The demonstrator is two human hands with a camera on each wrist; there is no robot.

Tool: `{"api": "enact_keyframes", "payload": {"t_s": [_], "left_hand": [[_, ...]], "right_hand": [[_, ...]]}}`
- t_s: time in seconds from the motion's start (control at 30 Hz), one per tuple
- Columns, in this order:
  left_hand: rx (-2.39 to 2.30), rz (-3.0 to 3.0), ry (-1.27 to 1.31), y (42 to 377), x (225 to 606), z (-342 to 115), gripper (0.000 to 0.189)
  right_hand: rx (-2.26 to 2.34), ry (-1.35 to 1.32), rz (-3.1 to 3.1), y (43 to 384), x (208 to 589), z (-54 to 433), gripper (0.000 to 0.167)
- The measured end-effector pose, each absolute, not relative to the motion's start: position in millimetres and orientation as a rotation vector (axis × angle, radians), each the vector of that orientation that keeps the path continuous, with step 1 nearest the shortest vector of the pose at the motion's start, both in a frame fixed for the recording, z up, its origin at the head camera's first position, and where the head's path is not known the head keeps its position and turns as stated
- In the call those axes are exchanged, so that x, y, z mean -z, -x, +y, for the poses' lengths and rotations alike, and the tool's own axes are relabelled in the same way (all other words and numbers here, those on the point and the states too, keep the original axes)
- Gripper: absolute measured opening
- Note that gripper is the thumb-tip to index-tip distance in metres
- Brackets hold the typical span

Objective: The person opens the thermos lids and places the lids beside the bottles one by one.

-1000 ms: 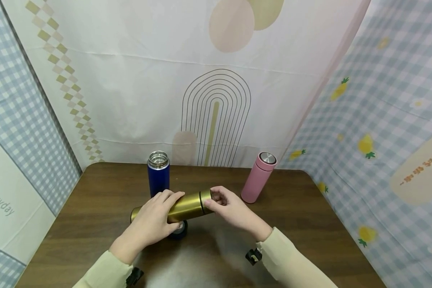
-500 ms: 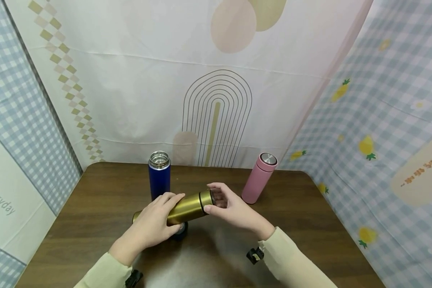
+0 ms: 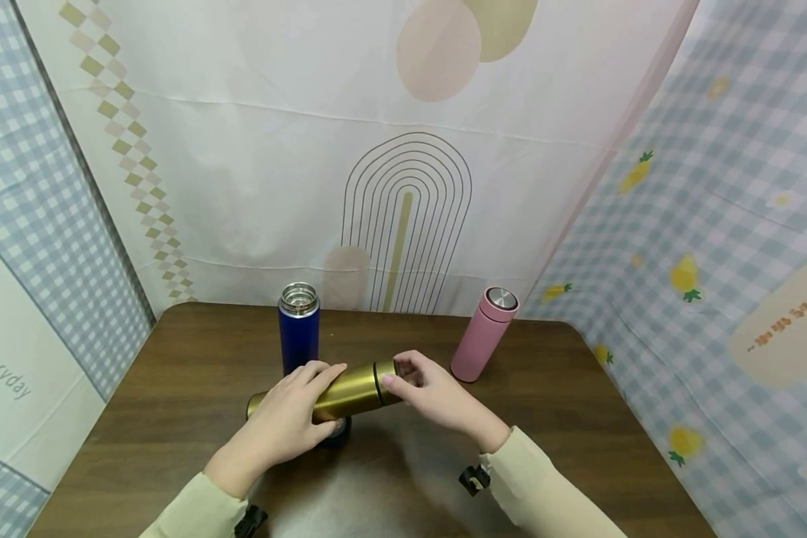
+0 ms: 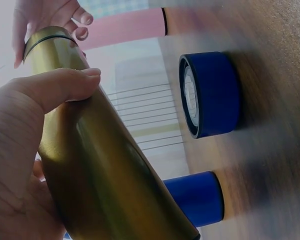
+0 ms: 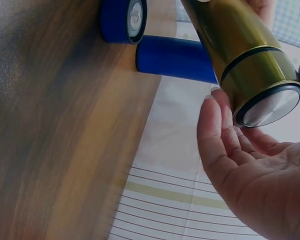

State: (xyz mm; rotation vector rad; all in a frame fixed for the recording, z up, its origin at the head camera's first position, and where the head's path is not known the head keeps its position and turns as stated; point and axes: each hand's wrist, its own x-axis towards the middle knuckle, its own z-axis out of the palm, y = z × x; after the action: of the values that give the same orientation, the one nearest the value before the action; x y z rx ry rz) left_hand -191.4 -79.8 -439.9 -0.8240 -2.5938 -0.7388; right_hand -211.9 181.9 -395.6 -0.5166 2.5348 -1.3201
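My left hand [image 3: 285, 415] grips the body of a gold thermos bottle [image 3: 350, 392], tilted nearly level above the table. At the bottle's right end my right hand [image 3: 437, 392] has its thumb and fingers around the gold lid [image 5: 262, 87], which is still on the bottle. In the right wrist view the lid's silver top faces the palm. Beneath the gold bottle, partly hidden in the head view, a blue lid [image 4: 210, 95] sits on the table. Behind my left hand stands a blue thermos bottle [image 3: 299, 336], its steel mouth uncovered.
A pink thermos bottle [image 3: 484, 332] with its lid on stands at the back right of the brown wooden table [image 3: 551, 388]. A white patterned cloth [image 3: 255, 187] hangs behind the table, and a checked cloth [image 3: 645, 246] hangs along the right side.
Half a second ago my right fingers were looser and more spread around the gold lid; now they have closed in on it again. My left hand keeps its grip on the bottle.
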Motion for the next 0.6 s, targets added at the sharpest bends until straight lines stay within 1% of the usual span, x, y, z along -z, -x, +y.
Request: {"api": "enact_keyframes", "payload": {"t_s": [0.1, 0.3, 0.6], "left_hand": [[0.73, -2.592, 0.826, 191.1, 439.3, -79.6, 0.079], [0.726, -2.599, 0.824, 190.9, 439.8, -79.8, 0.08], [0.746, -2.605, 0.827, 188.9, 440.3, -77.7, 0.079]], "right_hand": [[1.332, 0.57, 2.508, 211.9, 395.1, 184.0, 0.053], [1.38, 0.694, 2.384, 211.9, 394.3, 189.7, 0.06], [1.395, 0.646, 2.376, 212.2, 394.7, 190.5, 0.062]]}}
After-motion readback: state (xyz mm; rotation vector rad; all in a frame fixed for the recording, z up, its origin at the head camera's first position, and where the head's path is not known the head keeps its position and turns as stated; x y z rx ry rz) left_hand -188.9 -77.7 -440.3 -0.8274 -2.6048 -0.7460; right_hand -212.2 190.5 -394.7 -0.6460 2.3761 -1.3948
